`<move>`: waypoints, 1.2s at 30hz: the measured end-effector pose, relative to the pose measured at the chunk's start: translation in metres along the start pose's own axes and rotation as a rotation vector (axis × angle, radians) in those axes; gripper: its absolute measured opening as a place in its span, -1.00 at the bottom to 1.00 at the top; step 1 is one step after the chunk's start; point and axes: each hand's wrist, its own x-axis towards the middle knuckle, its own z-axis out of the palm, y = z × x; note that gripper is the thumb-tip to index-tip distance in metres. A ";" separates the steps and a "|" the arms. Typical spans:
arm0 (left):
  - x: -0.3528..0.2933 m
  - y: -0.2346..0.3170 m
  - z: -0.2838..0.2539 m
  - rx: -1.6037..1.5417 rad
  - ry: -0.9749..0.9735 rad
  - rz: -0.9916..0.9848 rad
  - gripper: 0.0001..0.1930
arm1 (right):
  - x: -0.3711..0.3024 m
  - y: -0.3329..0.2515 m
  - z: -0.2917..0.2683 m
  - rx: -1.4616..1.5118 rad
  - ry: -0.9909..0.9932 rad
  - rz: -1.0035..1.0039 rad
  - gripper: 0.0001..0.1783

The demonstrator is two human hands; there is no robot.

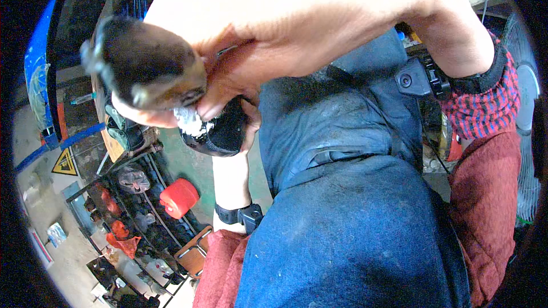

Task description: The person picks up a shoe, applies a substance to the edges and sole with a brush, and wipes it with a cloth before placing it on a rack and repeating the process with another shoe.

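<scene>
Right hand (pixel 228 77) clenched around a dark, rounded piece (pixel 149 60), gripped just above and to the left of a black cup-shaped part (pixel 225 131). Dark piece too blurred near its outer end for a finer name. Left hand (pixel 250 125) largely hidden behind the black cup-shaped part, yet plainly grasping it, with fingers wrapped along its right side. White, grease-like paste (pixel 197 124) smeared over the left side of the black cup-shaped part, close against the right hand's fingertips. Impossible to tell whether dark piece and cup-shaped part actually touch.

Just right of the black cup-shaped part, blue denim clothing (pixel 348 234), creased and darkly stained. Directly below the part, a black wrist camera (pixel 249 217) strapped on the left forearm, above a red sleeve (pixel 220 265). Well to the right of the part, another boxy camera (pixel 414 78) on the right wrist, next to a red-and-blue checked cuff (pixel 482 105); farther right still, a fan (pixel 528 100) with a wire guard.

Below and left of the part, a red plastic jerrycan (pixel 179 198) near the green floor (pixel 185 157); beyond it, in the same direction, an orange-red bag (pixel 123 240) among cluttered shelves. Far left of the part, a yellow-and-black triangular warning sign (pixel 65 162).
</scene>
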 end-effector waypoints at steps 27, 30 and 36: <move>0.002 -0.009 0.008 0.004 0.045 0.059 -0.35 | 0.003 0.016 -0.006 0.059 -0.007 -0.055 -0.78; 0.006 -0.010 0.010 -0.006 -0.009 -0.007 -0.39 | -0.003 0.022 -0.013 0.075 -0.012 -0.046 -0.78; 0.011 -0.012 0.021 -0.176 -0.003 -0.108 -0.50 | -0.010 0.030 -0.019 0.110 -0.010 -0.014 -0.80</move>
